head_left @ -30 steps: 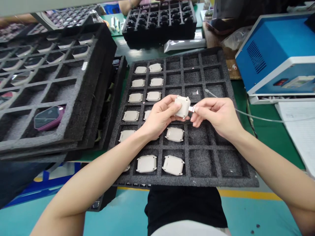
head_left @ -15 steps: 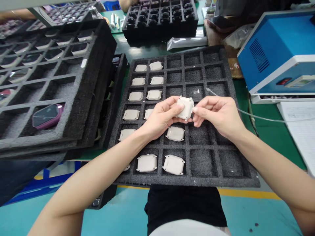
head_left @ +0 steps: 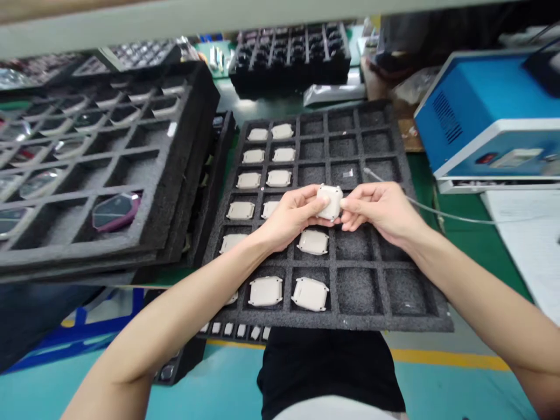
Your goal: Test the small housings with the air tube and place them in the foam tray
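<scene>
My left hand point(head_left: 301, 213) is closed around a beige watch case point(head_left: 330, 202), thumb across its flat face. The fingertips of my right hand point(head_left: 371, 207) are pinched together at the case's right edge; what lies between them is too small to make out. A thin clear tube point(head_left: 455, 217) runs behind my right hand, its tip showing above the knuckles. Both hands are over a black foam tray point(head_left: 394, 321) with square compartments. Similar beige cases, such as one at the front point(head_left: 266, 291), lie in its left and middle columns. A tiny piece point(head_left: 347, 173) sits in one compartment.
At the left are stacked foam trays point(head_left: 175, 175) with watches, one of them purple point(head_left: 116, 212). A blue machine point(head_left: 485, 111) stands at the right, paper point(head_left: 525, 233) in front of it. Another loaded tray point(head_left: 289, 73) is at the back. A shelf edge point(head_left: 219, 23) crosses the top.
The camera view has shifted, bringing the shelf edge into sight at the top. My hands keep the watch case between them, which now appears turned slightly.
</scene>
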Demonstrator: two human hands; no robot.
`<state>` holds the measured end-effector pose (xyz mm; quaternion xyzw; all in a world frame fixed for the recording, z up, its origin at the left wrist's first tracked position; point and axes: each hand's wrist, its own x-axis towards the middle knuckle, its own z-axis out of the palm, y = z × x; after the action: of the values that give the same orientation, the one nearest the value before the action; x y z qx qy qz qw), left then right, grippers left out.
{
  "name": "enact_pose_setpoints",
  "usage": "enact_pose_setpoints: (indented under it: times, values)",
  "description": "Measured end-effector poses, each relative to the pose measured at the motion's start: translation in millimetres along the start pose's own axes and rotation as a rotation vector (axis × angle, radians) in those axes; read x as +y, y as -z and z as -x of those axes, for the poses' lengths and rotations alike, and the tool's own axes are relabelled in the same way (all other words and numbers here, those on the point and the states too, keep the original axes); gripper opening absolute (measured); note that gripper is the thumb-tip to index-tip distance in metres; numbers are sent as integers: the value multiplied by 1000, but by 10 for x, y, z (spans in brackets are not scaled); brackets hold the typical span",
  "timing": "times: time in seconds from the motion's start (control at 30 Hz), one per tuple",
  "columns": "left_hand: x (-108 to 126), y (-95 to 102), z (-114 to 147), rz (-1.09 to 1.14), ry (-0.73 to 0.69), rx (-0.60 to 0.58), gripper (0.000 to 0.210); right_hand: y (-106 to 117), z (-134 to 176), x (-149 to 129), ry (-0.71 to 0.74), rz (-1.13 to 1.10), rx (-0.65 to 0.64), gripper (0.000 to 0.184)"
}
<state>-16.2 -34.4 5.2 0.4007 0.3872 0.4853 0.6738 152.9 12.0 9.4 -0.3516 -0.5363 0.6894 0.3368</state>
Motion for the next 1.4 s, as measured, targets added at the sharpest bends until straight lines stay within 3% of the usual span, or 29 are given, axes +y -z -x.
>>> enact_pose_setpoints:
  times: [0.1, 0.2, 0.37, 0.5, 0.67, 0.8, 0.93, 1.1, 1.4]
  values:
    - [3, -24, -14, 13, -6, 56, 22, -39, 75, -91, 16, -47, 17, 33]
    - [26, -14, -36, 29, -1, 78, 19, 20, 366, -179, -37, -124, 49, 31]
    - [76, -17, -28, 157, 36, 73, 21, 417, 972, -101, -233, -165, 380, 28]
    - [90, -60, 7, 263, 80, 36, 34, 658, 1045, -26, -286, -365, 567, 24]
    - [65, -52, 30, 213, 22, 23, 36, 597, 774, -87, -144, -572, 478, 17]
    - [38, -20, 18, 157, -45, 39, 39, 371, 488, -183, 139, -394, 402, 18]
    - [3, -9, -5, 105, -106, 93, 46, 142, 147, -199, 419, -248, 408, 18]
    - [-11, -16, -9, 58, -100, 66, 45, 75, -75, -75, 468, -242, 330, 10]
    - [-63, -23, -56, -51, -111, 17, 41, 109, 100, 39, 472, -157, 221, 11]
